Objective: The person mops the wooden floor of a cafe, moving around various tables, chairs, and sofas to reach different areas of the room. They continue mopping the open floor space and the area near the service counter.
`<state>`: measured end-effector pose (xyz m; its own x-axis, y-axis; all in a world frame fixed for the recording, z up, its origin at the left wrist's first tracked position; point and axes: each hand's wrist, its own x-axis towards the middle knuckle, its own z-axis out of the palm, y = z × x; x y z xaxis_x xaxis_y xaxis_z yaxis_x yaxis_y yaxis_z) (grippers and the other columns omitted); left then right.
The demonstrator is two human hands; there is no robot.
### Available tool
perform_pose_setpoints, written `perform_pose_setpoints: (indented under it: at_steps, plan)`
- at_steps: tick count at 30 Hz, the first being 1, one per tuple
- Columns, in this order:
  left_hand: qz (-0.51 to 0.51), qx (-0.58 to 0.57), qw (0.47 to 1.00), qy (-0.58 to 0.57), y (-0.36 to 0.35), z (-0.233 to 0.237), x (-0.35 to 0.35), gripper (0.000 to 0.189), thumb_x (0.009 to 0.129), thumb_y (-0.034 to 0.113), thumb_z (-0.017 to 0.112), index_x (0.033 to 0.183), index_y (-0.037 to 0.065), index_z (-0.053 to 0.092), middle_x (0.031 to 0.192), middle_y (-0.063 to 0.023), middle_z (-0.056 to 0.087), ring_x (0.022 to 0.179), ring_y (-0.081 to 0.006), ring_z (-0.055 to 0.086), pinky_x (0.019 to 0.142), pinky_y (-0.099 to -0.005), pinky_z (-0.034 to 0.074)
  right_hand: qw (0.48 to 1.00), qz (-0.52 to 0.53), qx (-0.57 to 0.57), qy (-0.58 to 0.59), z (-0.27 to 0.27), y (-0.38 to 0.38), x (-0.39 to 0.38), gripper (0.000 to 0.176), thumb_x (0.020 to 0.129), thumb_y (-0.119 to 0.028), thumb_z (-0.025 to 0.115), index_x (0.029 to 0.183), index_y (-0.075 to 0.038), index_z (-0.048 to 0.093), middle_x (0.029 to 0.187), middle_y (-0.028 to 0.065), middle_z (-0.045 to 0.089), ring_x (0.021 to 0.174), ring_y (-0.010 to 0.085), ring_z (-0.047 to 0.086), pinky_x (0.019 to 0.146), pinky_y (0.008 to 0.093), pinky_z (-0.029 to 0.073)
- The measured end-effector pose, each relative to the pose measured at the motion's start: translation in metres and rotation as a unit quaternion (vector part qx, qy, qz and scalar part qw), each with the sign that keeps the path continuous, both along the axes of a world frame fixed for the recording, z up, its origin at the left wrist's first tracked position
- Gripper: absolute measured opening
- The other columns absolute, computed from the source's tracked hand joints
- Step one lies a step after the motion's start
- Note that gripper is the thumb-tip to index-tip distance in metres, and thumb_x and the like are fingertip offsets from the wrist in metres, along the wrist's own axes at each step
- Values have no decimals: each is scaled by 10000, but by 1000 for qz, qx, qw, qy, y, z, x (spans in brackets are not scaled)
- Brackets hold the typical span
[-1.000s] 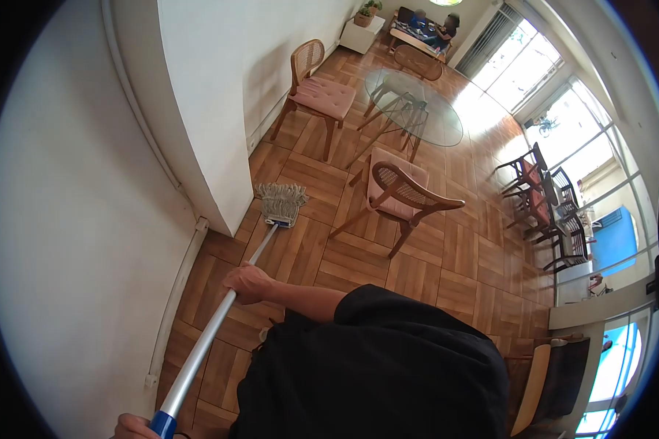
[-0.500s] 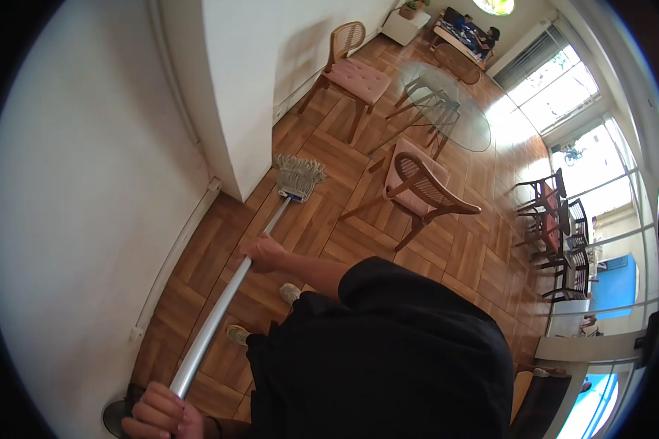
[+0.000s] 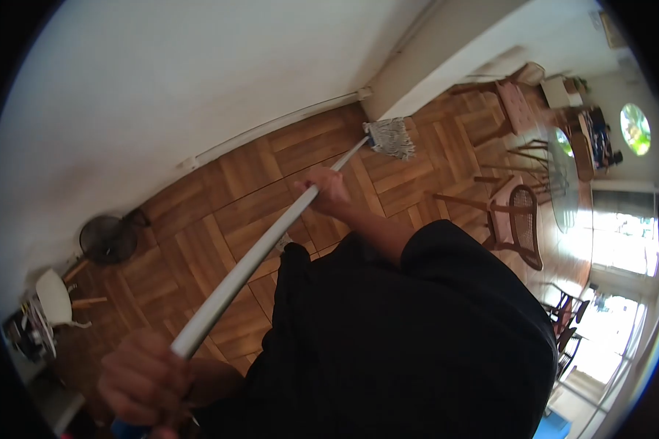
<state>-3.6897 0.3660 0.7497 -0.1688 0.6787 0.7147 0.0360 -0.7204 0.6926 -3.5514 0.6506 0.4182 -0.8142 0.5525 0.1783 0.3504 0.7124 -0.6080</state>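
A string mop's pale handle [image 3: 234, 285] runs diagonally across the view, gripped by both hands. My left hand [image 3: 143, 380], slightly blurred, is closed around its near end, where a bit of blue shows below the fingers. Farther down the pole, my right hand [image 3: 326, 189] wraps around it, arm stretched forward. The grey-white mop head [image 3: 392, 139] rests with its strings spread on the wooden floor [image 3: 256, 175], by the foot of the wall pillar [image 3: 417, 80].
A baseboard [image 3: 271, 133] lines the white wall. A dark fan [image 3: 110, 239] and a white chair [image 3: 55, 298] stand at left. Pink-seated chairs [image 3: 516, 110] and a glass table [image 3: 564, 183] are at right. Dark chairs [image 3: 564, 311] stand by the windows.
My view has turned left, bringing the fan and white chair into sight. The mop head now lies at the pillar's near corner. Both hands keep their hold on the handle.
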Motion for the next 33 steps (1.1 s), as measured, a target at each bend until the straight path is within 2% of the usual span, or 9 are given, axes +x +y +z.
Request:
perform_pose_setpoints:
  at_steps: [4,9,12,14,17,25,28,31,33]
  plan:
    - [160,71,985,3,-99,37,0,357,777,221,783,640,177,457,496,90,549,414,-9,519,440,-170,360,976,187,-111,2,22,-109,-66,286,850,-302,708,657,-119,603,679,84,608,699,322,613,661,465,449]
    - [239,17,965,107,-169,96,33,336,1012,412,505,887,102,473,712,-10,480,613,-140,519,564,-308,405,905,388,-170,47,51,-217,-113,253,870,-255,672,667,-117,609,676,115,609,702,348,606,666,463,462]
    - [373,76,923,56,-169,91,56,356,1021,417,482,825,120,459,651,7,463,595,-107,535,545,-287,423,865,470,-175,-5,54,-236,-124,252,874,-255,655,671,-111,618,688,139,623,714,363,617,668,467,468]
    - [379,80,921,33,-182,81,61,359,1022,404,479,805,120,450,624,-1,460,586,-124,532,526,-303,425,852,492,-178,-26,47,-241,-128,270,877,-266,646,663,-104,622,698,155,634,722,375,626,673,472,474]
    - [350,58,933,57,-214,68,58,313,1021,384,476,887,101,455,687,-17,502,568,-147,517,521,-314,438,866,473,-143,-73,55,-230,-118,293,874,-273,644,649,-86,621,703,166,641,729,385,638,679,477,485]
    - [364,97,919,-116,-156,29,56,344,746,216,774,661,188,442,480,104,502,412,2,486,463,-148,320,924,364,-112,-37,19,-144,-91,355,878,-327,639,637,-66,619,700,180,634,732,392,635,696,496,502]
    - [333,104,928,-128,-106,6,55,334,730,218,757,694,191,426,478,100,453,400,-1,430,486,-140,316,930,347,-86,-83,15,-91,-76,322,873,-343,640,688,-81,656,725,174,643,747,390,639,710,495,510]
    - [338,122,920,-158,-56,-19,63,317,747,165,757,718,146,442,498,27,474,417,-100,475,483,-229,393,934,330,-54,-123,0,-36,-59,285,870,-349,636,737,-103,687,763,167,656,759,388,642,719,492,518]
    - [367,93,908,-177,-25,-36,69,342,721,193,745,722,165,404,485,40,423,400,-76,421,484,-212,334,938,310,-30,-152,-18,2,-48,266,872,-344,627,754,-118,699,787,158,662,781,381,644,733,484,522]
